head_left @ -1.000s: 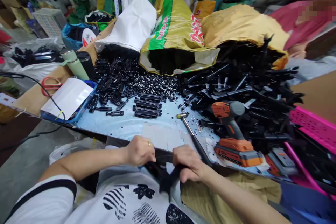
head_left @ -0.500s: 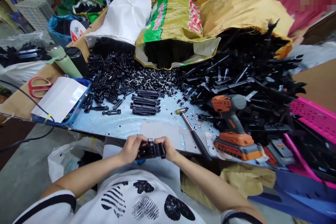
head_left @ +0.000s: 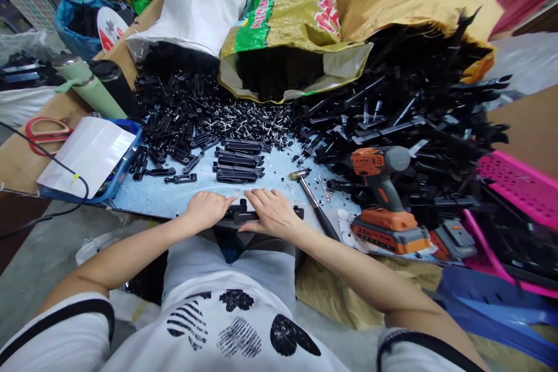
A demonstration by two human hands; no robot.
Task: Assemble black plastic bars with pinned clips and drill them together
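Note:
A long black plastic part (head_left: 244,214) lies on the near edge of the light-blue table (head_left: 196,195). My left hand (head_left: 204,209) grips its left end with curled fingers. My right hand (head_left: 272,212) lies flat over its right half with the fingers stretched out. Just beyond my hands sits a short stack of similar black parts (head_left: 239,161). A small hammer (head_left: 311,200) lies to the right of my right hand.
An orange cordless drill (head_left: 383,197) stands at the right by a big heap of black parts (head_left: 414,122). Open sacks (head_left: 288,23) line the back. Loose rivets (head_left: 248,122), bottles (head_left: 91,90), red scissors (head_left: 43,128) and a blue tray (head_left: 117,177) are at the left. A pink crate (head_left: 518,186) is far right.
My hands have lifted the black part from my lap up onto the table edge. My right hand has opened flat over it.

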